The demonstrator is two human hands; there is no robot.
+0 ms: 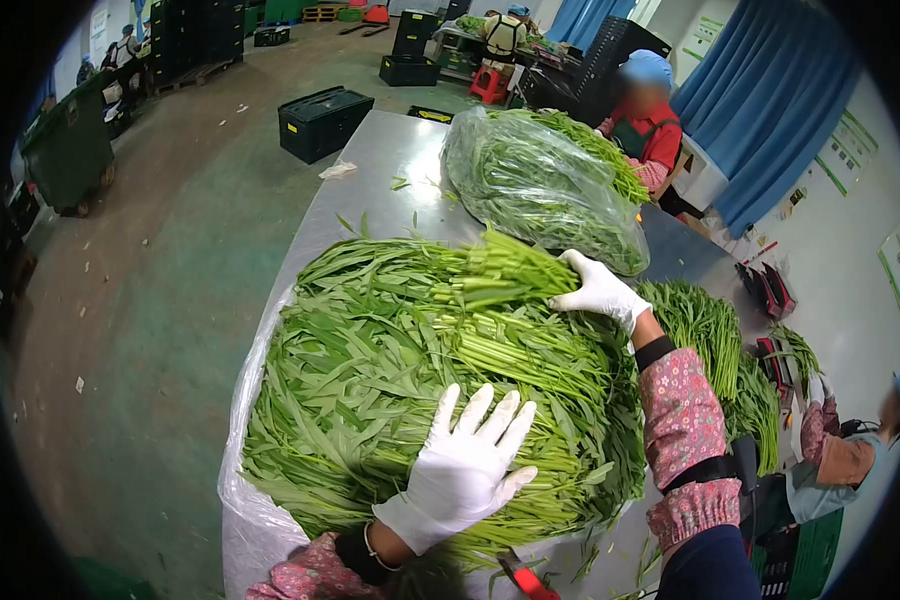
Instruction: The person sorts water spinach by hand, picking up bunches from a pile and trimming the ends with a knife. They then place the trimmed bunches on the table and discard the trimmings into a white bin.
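Note:
A big heap of long-stemmed leafy greens, which look like water spinach (pixel 370 370), lies on a clear plastic sheet (pixel 238 490) over a metal table. My left hand (pixel 460 475), in a white glove, rests palm down on the near part of the heap with its fingers spread. At the far right of the heap, my gloved right hand (pixel 602 292) has thumb and fingers closed around the cut ends of a bunch of water spinach (pixel 510 272). Beyond it sits a clear bag (pixel 530 180) filled with more greens. A red and black object (pixel 528 578) lies at the near edge.
More greens (pixel 695 330) lie on the table to the right, near red and black devices (pixel 770 290). One co-worker (pixel 650 130) sits at the far right side, another (pixel 850 460) at the near right. A dark crate (pixel 325 122) stands on the floor beyond the table.

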